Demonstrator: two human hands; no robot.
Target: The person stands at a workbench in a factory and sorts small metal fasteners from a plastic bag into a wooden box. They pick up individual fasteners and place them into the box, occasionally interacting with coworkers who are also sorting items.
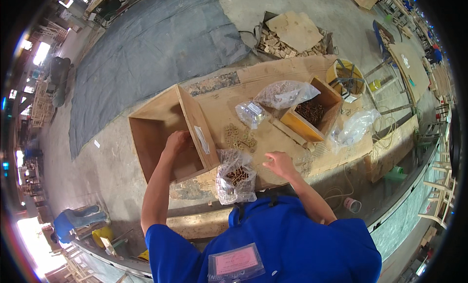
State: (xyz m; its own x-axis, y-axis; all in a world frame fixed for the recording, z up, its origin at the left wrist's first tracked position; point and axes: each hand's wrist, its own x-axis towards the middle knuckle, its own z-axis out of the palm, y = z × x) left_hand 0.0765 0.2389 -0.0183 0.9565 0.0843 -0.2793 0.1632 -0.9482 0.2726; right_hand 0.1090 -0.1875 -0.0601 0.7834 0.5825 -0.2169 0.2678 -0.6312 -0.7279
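My left hand point(178, 141) reaches into an open wooden box point(184, 168) and rests by its right inner wall. Its fingers look bent together, with the tips hidden in shadow. Over the cardboard point(267, 170), my right hand point(280, 164) is closed in a pinch; anything in it is too small to make out. Between my hands lies an open clear plastic bag point(225, 186) with brass-coloured screws point(237, 176) inside. Small metal rings or nuts point(239, 139) are scattered beyond it. A smaller clear bag point(251, 113) of hardware lies past those.
Farther right stand a wooden box point(301, 127) of dark screws and a yellow bucket point(357, 91). Clear bags point(287, 94) lie around the box, with a wooden strip point(291, 135) in front. Beyond are a wood-scrap bin point(278, 48) and a dark floor sheet point(161, 44).
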